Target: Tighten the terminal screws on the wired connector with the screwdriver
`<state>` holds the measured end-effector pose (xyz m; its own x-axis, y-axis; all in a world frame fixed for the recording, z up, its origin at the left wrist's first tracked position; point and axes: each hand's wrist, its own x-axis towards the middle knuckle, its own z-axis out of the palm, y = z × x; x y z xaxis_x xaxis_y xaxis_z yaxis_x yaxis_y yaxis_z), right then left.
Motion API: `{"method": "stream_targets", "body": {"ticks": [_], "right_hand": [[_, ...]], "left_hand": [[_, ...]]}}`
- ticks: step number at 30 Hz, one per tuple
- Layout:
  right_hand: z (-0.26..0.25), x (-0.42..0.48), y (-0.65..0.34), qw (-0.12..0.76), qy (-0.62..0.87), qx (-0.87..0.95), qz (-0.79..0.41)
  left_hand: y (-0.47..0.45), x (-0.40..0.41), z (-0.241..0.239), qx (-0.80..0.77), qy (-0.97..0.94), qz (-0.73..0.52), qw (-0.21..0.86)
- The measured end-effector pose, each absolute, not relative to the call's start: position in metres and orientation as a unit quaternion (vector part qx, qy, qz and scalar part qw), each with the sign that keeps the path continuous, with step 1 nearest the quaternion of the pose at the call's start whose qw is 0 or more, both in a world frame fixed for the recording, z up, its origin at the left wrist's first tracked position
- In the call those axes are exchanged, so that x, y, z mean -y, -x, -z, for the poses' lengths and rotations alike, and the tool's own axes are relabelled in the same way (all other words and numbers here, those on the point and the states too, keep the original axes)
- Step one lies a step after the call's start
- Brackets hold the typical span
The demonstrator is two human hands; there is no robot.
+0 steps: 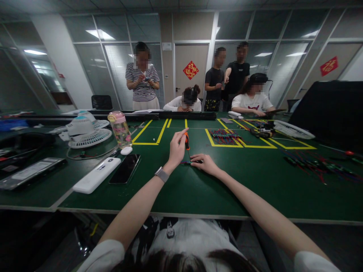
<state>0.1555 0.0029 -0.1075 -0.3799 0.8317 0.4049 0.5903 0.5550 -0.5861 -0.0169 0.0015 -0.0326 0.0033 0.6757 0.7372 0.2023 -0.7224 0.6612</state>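
My left hand [177, 148], with a watch on its wrist, is closed around the orange and black handle of a screwdriver [187, 142]. The tool stands nearly upright, its thin shaft pointing down at a small green part with coloured wires [185, 162] on the green table [170, 196]. Resting on the table, my right hand [207, 163] pinches that part at its right side. The fingers hide much of the part, so whether the screwdriver tip sits in a screw cannot be made out.
Left of my arms lie a black phone [124, 169], a white power bank [97, 175], a pink-lidded bottle [120, 130] and white fans [87, 130]. Wired parts are piled inside yellow tape [225, 136] and at the right [320, 166]. Several people are across the table.
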Motion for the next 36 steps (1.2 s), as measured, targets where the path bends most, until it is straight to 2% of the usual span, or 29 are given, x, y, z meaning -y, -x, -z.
{"method": "stream_targets", "body": {"ticks": [9, 16, 22, 36], "right_hand": [[0.1079, -0.0026, -0.1553, 0.343, 0.443, 0.81, -0.173], [0.1055, -0.0013, -0.1549, 0.34, 0.445, 0.809, -0.178], [0.1052, -0.0011, -0.1545, 0.342, 0.442, 0.809, -0.179], [0.1055, -0.0015, -0.1546, 0.339, 0.441, 0.812, -0.177]], "left_hand": [[0.0169, -0.0049, 0.036, -0.328, -0.673, -0.642, 0.164], [0.016, -0.002, 0.0331, -0.3, -0.682, -0.634, 0.206], [0.0166, -0.0021, 0.0346, -0.32, -0.682, -0.634, 0.175], [0.0171, -0.003, 0.0333, -0.334, -0.675, -0.634, 0.175]]}}
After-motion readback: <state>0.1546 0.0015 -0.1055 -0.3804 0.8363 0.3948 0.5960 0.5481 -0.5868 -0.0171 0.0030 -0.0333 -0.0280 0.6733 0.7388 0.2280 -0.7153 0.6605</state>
